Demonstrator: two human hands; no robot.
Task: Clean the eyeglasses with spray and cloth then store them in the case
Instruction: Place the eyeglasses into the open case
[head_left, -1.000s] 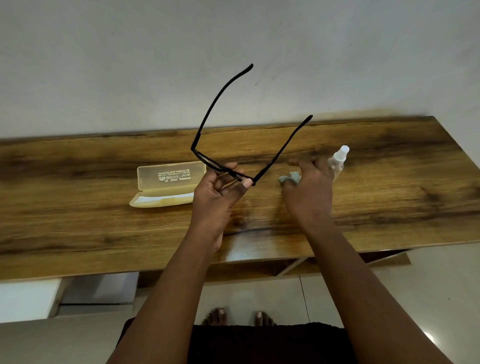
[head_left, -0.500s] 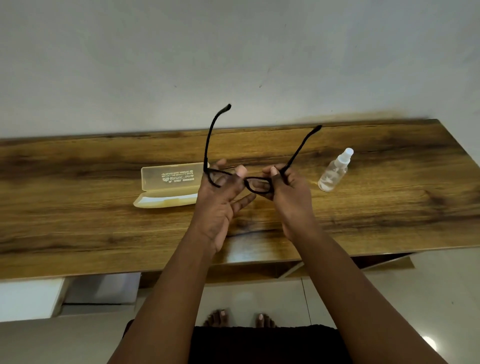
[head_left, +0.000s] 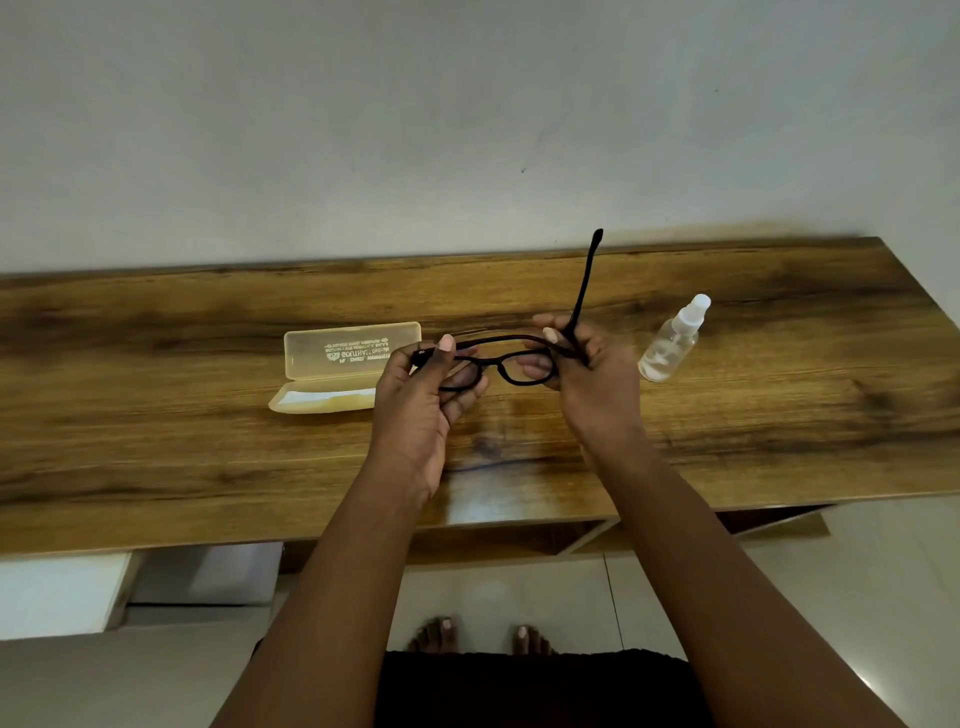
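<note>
Both hands hold the black glasses (head_left: 511, 364) up over the wooden table (head_left: 779, 415). The left hand (head_left: 423, 400) pinches the left end of the frame, where one arm lies folded across the top. The right hand (head_left: 592, 374) grips the right end, with the other arm sticking straight up. The open yellowish case (head_left: 337, 369) lies just left of the hands, and the clear spray bottle (head_left: 672, 340) lies tilted near the right hand

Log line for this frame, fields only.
phase: folding glasses | left hand: holds eyeglasses, one temple folded | right hand: holds other temple, upright | case: open | spray bottle: on table
</note>
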